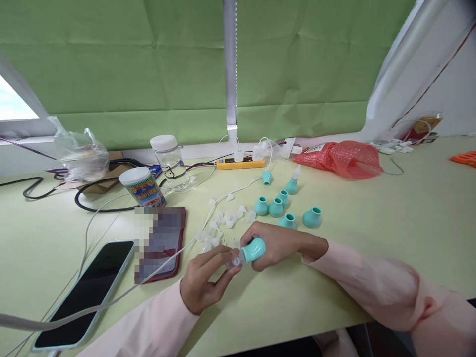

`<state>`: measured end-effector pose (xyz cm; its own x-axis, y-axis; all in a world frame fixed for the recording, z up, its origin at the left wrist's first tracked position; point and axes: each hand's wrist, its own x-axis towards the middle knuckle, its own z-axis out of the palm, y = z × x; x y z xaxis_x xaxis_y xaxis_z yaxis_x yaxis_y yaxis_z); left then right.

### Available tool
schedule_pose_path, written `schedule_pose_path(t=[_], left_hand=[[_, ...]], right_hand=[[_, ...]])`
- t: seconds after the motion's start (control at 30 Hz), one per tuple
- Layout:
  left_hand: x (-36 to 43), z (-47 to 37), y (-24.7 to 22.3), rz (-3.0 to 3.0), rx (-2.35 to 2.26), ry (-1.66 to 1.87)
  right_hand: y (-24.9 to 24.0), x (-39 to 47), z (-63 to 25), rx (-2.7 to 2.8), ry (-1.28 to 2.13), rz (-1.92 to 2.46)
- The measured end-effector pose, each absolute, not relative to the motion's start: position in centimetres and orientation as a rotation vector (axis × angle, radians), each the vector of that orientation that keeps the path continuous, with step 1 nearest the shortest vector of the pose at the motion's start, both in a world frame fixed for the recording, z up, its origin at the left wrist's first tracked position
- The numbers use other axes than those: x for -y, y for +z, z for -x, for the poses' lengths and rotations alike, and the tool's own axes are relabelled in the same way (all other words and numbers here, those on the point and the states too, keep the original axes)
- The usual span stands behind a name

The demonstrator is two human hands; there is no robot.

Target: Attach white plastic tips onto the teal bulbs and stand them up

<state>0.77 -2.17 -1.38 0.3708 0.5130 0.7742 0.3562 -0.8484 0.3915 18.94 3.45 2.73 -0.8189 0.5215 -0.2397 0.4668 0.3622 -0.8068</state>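
The pale table (353,218) spreads beneath my hands; the red bubble wrap (349,158) lies toward its back; the black-screened phone (89,297) lies to my left; my right hand (277,245) is closed around a teal bulb (255,249), above the table near its front edge; loose teal bulbs (312,217) sit beyond that hand; my left hand (204,280) pinches a clear fitting (234,261) at the bulb's narrow end; small translucent pieces (231,218) lie scattered just beyond.
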Motion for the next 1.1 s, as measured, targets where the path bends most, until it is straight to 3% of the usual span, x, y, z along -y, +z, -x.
schedule_pose_path(t=[0.37,0.53,0.73,0.87,0.97,1.1], left_hand=[[2.6,-0.3,-2.1,-2.751,-0.912,1.310],[2.7,0.0,-2.5,-2.800,-0.999,1.266],[2.0,0.3,-2.0,-2.820,-0.773,1.448],[1.0,1.2,-0.5,-2.670,-0.915,1.622],[0.1,1.6,0.2,-2.772,-1.325,1.460],[-0.4,1.2,-0.3,-2.909,-1.742,0.887]], right_hand=[[3.4,-2.9,-19.1,2.538,1.517,0.918],[3.5,-2.9,-19.0,2.481,1.756,0.895],[4.2,-2.5,-18.8,2.524,1.380,0.852],[5.5,-2.3,-19.4,2.438,1.107,0.882],[6.2,-2.8,-19.9,2.406,1.005,0.951],[6.4,-3.3,-20.2,2.404,0.983,0.953]])
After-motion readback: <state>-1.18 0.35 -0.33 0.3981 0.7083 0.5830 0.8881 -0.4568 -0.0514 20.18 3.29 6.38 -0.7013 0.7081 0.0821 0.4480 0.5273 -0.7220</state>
